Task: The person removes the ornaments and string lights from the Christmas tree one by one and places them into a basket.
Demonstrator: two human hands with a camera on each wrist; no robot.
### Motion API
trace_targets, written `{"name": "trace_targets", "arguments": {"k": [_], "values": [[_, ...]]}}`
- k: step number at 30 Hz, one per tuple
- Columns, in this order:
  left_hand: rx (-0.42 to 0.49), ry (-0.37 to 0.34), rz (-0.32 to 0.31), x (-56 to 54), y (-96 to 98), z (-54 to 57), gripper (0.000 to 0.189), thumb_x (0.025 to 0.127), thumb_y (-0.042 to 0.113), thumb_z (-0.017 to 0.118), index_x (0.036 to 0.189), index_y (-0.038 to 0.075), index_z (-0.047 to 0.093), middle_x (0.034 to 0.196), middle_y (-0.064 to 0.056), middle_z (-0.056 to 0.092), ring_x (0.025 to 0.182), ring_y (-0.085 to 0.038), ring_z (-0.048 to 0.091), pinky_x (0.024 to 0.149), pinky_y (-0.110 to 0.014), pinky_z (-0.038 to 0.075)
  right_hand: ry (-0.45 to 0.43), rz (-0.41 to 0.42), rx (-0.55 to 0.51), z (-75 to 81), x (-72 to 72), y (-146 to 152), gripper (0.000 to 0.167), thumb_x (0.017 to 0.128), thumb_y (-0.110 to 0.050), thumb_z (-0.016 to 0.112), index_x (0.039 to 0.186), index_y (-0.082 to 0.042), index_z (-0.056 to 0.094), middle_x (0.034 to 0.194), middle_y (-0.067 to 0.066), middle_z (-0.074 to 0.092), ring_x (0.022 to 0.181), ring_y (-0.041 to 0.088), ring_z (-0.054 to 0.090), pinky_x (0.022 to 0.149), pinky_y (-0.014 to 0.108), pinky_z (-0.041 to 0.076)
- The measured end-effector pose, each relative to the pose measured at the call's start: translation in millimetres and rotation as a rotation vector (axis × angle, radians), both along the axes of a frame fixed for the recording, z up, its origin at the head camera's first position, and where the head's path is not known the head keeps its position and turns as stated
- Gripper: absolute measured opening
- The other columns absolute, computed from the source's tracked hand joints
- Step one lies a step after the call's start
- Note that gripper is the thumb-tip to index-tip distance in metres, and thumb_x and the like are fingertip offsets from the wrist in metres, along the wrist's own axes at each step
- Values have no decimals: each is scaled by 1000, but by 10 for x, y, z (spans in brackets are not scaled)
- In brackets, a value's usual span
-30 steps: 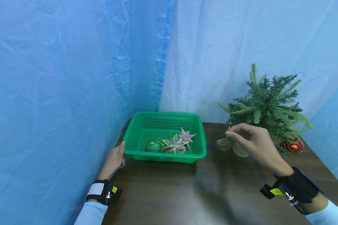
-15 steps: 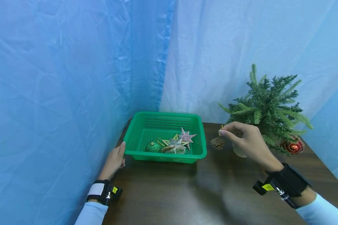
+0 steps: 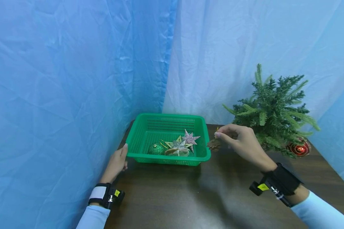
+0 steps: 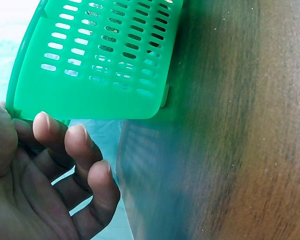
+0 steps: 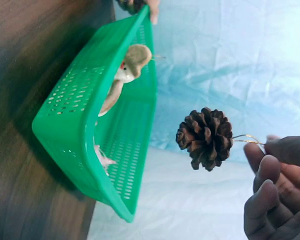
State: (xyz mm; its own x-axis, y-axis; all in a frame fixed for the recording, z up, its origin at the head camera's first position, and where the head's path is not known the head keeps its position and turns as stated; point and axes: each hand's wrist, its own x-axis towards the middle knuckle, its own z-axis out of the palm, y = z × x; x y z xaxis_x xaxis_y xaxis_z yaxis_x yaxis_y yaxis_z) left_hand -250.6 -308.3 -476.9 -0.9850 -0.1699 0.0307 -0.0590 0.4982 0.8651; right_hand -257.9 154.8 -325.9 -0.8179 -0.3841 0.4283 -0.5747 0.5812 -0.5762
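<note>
My right hand (image 3: 242, 144) pinches the thin gold loop of a brown pinecone ornament (image 3: 213, 145) between thumb and forefinger. In the right wrist view the pinecone (image 5: 206, 140) dangles free of the fingers, beside the green plastic basket (image 5: 80, 145). At the basket's front left corner, my left hand (image 3: 114, 163) grips the rim with thumb and forefinger; its other fingers curl loosely in the left wrist view. Inside the basket lie a glittery green bauble (image 3: 155, 149), a pinkish glitter star (image 3: 190, 137) and a figure with a tan hat (image 5: 138, 56), partly hidden by the wall.
A small artificial Christmas tree (image 3: 272, 105) stands at the back right of the dark wooden table (image 3: 166, 197). A red bauble (image 3: 300, 149) hangs low on its right side. Blue cloth (image 3: 74, 95) encloses the table on the left and back.
My right hand has moved left, away from the tree, carrying the pinecone ornament to the basket's right edge. The left hand and the basket have stayed in place.
</note>
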Motion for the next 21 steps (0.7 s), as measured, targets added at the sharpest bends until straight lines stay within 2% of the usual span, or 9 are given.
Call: {"name": "trace_targets", "arguments": {"k": [4,9,15,21], "values": [[0,-4,1,1,-1,-1,66,110,57,27,92,-1,52,58,-5,51,53,-22,54,55,-36,48,-12,6,-1,-27,-32,-51,16,102,-30,68,109,-17,75,101,-3,72,62,18,60,59,31,50],[-10,6,1,4,3,3,65,110,57,27,87,1,50,57,-5,51,53,-22,54,55,-36,49,-31,31,-20,-55,-66,-111,13,101,-30,69,108,-21,74,95,-5,72,61,15,60,59,31,50],[-6,-2,-5,12,7,10,65,110,57,27,89,1,50,58,-5,50,54,-22,54,56,-36,48,-20,51,-27,-96,-104,-179,11,102,-29,68,109,-22,73,94,-7,71,63,15,60,61,31,49],[-5,9,-4,14,3,1,61,110,57,28,86,5,49,59,-6,51,54,-23,54,56,-36,48,-7,49,-16,-158,-175,-270,14,103,-29,67,111,-20,73,89,-7,70,65,13,60,62,32,49]]}}
